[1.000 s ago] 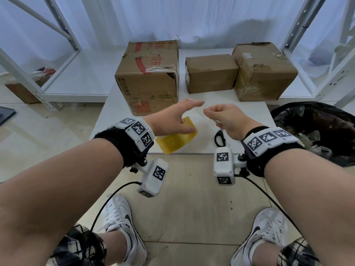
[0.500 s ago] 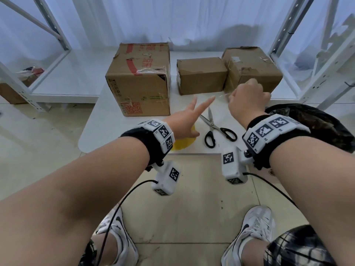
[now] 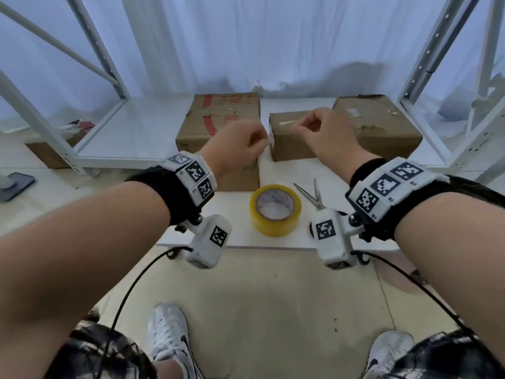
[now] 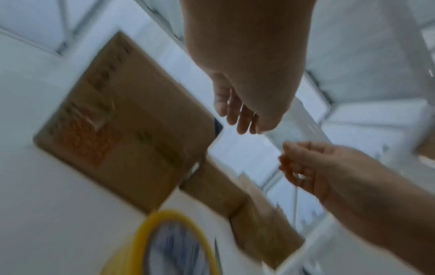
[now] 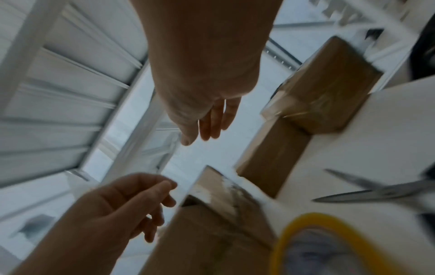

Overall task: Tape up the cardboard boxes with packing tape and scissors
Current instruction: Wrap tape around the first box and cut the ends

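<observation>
2-hand [image 3: 240, 146] [image 3: 322, 138] pinch, clear tape strip [image 3: 284, 123]

Hard to see much here

Both wrist views are smeared; the scissors [image 3: 311, 194] handles sit behind the right wrist camera [image 3: 332, 236], and whether the left hand [image 3: 240, 149] pinches anything is unclear.

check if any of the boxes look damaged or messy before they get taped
Yes. The large left box has torn red tape and scuffed patches on top. The right box shows ragged paper scraps and a crumpled front. The middle box only shows a shiny strip of tape on top.
</observation>
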`<state>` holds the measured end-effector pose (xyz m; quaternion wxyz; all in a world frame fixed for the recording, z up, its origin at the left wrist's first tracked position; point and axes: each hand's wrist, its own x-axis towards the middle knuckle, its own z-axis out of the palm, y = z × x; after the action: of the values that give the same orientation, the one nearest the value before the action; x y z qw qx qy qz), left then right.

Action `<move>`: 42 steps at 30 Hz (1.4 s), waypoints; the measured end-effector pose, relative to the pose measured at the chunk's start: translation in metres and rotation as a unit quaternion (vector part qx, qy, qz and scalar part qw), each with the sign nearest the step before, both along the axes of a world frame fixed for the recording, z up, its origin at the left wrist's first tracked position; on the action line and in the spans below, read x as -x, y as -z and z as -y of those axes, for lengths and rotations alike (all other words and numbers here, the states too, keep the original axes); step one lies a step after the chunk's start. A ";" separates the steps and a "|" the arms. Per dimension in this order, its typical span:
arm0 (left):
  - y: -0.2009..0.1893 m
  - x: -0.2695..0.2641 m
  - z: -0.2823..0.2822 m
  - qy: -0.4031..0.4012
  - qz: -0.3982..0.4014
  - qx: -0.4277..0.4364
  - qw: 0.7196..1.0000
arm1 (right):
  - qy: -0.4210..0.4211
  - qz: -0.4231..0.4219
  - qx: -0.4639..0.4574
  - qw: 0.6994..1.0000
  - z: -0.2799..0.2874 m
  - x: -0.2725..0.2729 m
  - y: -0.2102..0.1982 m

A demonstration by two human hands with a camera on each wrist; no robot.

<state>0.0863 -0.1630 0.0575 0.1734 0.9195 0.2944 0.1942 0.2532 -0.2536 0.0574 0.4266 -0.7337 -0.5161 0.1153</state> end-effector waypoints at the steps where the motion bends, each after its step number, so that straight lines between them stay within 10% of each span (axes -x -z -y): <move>1: -0.009 0.010 -0.010 -0.025 0.034 -0.006 0.999 | -0.014 -0.017 -0.008 1.000 -0.009 0.006 -0.008; 4: -0.019 0.035 -0.047 -0.117 0.065 -0.026 0.991 | -0.065 -0.064 -0.010 0.996 -0.036 0.024 -0.024; 7: -0.010 0.046 -0.075 -0.225 -0.080 0.001 0.971 | -0.110 -0.143 0.011 0.983 -0.056 0.036 -0.029; 12: 0.008 0.049 -0.088 -0.244 -0.037 0.184 0.951 | -0.108 -0.192 0.049 0.974 -0.077 0.037 -0.019; 21: 0.015 0.030 -0.103 -0.275 -0.040 0.257 0.926 | -0.082 -0.332 0.090 0.936 -0.091 0.021 -0.011; 27: 0.008 0.032 -0.101 -0.246 -0.042 0.207 0.946 | -0.125 -0.111 0.122 0.978 -0.092 0.026 -0.024; 31: -0.006 0.035 -0.099 -0.187 0.095 0.219 0.953 | -0.163 -0.001 0.166 0.973 -0.097 0.035 -0.029; 42: -0.012 0.039 -0.085 -0.079 0.023 0.293 0.953 | -0.154 0.044 0.219 0.963 -0.105 0.038 -0.024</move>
<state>0.0474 -0.0778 0.0695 0.4258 0.7974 0.4062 0.1337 0.2151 -0.1489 0.0812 0.2100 -0.7253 -0.6030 0.2573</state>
